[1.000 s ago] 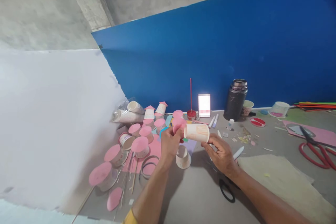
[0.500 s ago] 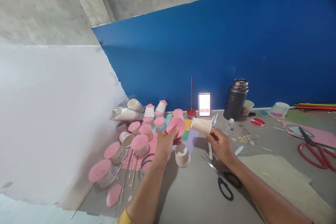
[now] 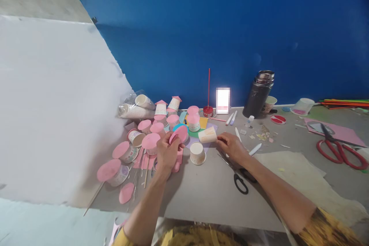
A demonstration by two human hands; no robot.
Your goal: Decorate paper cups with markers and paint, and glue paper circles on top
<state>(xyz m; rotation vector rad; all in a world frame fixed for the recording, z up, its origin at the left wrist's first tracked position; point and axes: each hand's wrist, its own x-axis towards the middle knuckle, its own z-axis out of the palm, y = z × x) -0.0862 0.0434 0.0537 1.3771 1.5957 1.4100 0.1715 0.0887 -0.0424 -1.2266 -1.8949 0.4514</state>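
The left hand (image 3: 166, 153) pinches a pink paper disc (image 3: 179, 134) above the table (image 3: 207, 196). The right hand (image 3: 230, 147) holds a paper cup (image 3: 208, 135) lying on its side — mouth facing left, inside hidden. Just near of it stands an upright cup (image 3: 197, 153), seemingly empty; black scissors (image 3: 238, 172) lie to the right.

Black scissors (image 3: 240, 175), red scissors (image 3: 340, 152) and a dark flask (image 3: 258, 94) lie about the table.

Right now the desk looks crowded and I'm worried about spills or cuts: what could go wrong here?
The right hand lies right beside the open black scissors; a careless sweep might catch the blades. The paper cup it touches lies on its side and may roll. The left hand, holding a pink disc, could knock the upright cup.
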